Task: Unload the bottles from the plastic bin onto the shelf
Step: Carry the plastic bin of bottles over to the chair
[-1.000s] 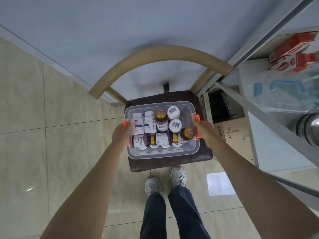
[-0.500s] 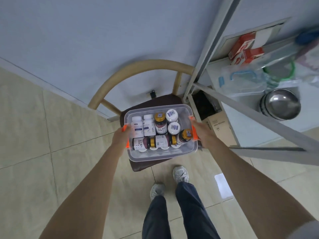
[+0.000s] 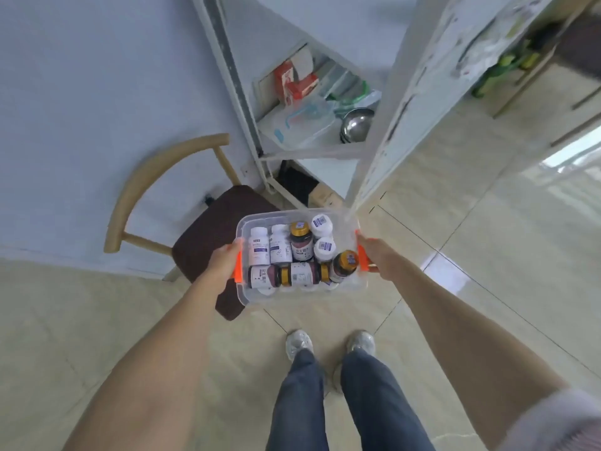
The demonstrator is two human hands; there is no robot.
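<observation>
While formerly over the chair (image 3: 208, 236), bin (image 3: 292, 297) now seemingly beside it.

Bottles (image 3: 292, 252) lie in the bin (image 3: 257, 296), chair (image 3: 208, 236) left, shelf (image 3: 312, 148) behind.

- The plastic bin (image 3: 294, 296) is clear with orange side handles, level, above the floor beside the chair seat.
- The bottles (image 3: 300, 252), white and dark amber, fill it: some upright, others lying along its near wall.
- The shelf (image 3: 312, 146), white metal, stands farther back.
</observation>
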